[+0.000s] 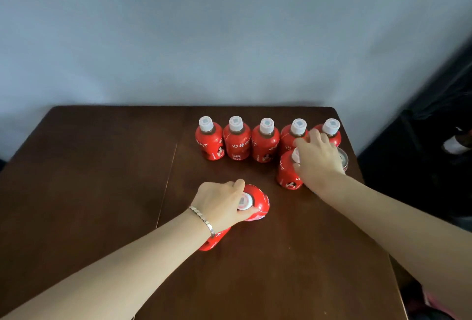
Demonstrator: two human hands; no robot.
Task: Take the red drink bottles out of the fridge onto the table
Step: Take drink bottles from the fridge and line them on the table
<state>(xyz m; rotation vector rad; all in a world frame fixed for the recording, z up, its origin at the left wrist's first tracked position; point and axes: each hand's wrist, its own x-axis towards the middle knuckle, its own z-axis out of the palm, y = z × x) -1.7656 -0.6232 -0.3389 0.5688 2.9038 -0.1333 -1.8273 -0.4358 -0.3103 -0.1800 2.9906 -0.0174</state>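
Now both hands are setting bottles down on the table [89, 179].
Left hand [219, 205] clasps a red bottle [258, 201] by its neck; right hand [318, 159] grips another bottle [287, 173] before the back row [236, 141]; release comes next, I'd judge.

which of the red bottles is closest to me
The bottle under the left hand, well in front of the back row; the right hand's bottle stands farther back.

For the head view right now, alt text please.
Both hands grip red bottles by the neck on a dark wooden table: the left hand holds one near centre, the right hand one before a back row of five.
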